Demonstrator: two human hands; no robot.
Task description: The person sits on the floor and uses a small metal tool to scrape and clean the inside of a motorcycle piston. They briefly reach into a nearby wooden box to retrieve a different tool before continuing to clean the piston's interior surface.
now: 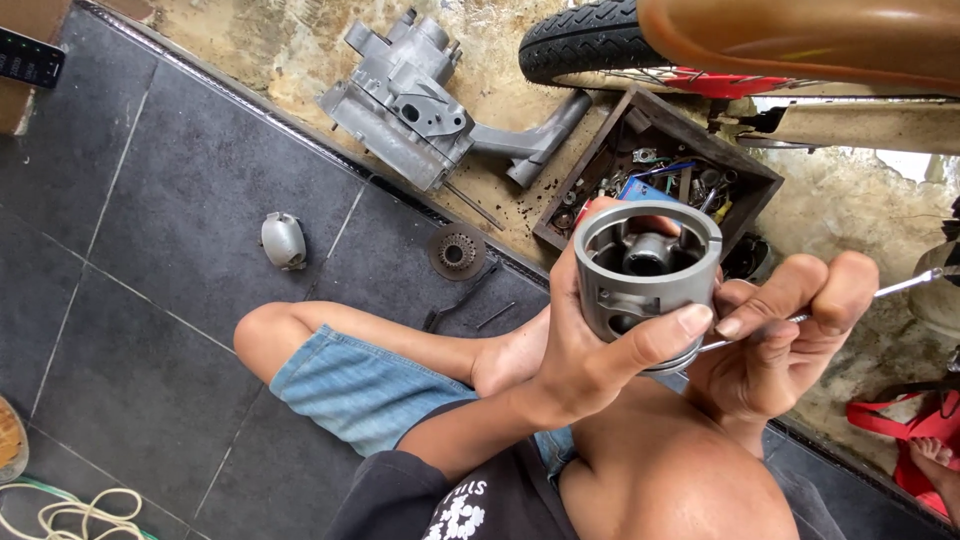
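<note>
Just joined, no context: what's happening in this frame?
A person sits on a dark tiled floor. The left hand grips a grey metal piston, open end up. The right hand holds a thin metal tool against its lower edge. An engine casing and a wooden parts tray lie beyond.

One head camera looks steeply down from just above, close on the hands (640, 340), the tiled floor (170, 230) far left.
</note>
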